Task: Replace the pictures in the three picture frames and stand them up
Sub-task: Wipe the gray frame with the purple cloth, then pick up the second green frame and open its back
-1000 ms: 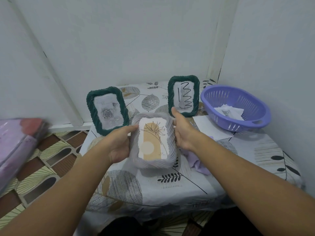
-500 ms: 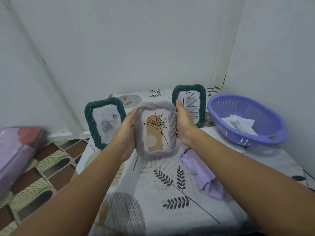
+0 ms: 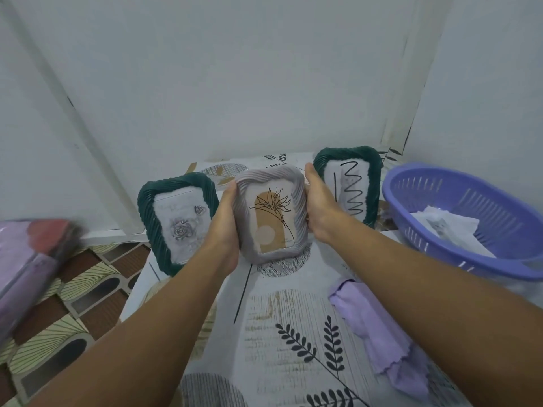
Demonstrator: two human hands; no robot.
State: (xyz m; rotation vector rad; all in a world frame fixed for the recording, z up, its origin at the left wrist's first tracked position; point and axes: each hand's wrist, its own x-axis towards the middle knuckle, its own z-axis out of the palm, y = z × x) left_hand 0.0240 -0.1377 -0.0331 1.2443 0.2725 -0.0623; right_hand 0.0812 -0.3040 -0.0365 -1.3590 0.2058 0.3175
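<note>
both hands (image 3: pixel 226 230) holding grey frame (image 3: pixel 270 214), now farther back between green frames (image 3: pixel 179 224)

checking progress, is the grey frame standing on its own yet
No, both hands grip the grey frame by its sides.

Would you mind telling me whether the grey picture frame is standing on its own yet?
Not yet. The grey picture frame is upright, but the left hand and right hand grip its sides.

The leaf-print table (image 3: pixel 293 342) carries two green frames (image 3: pixel 179 224), basket (image 3: pixel 470 218) and purple cloth (image 3: pixel 379 327).
</note>
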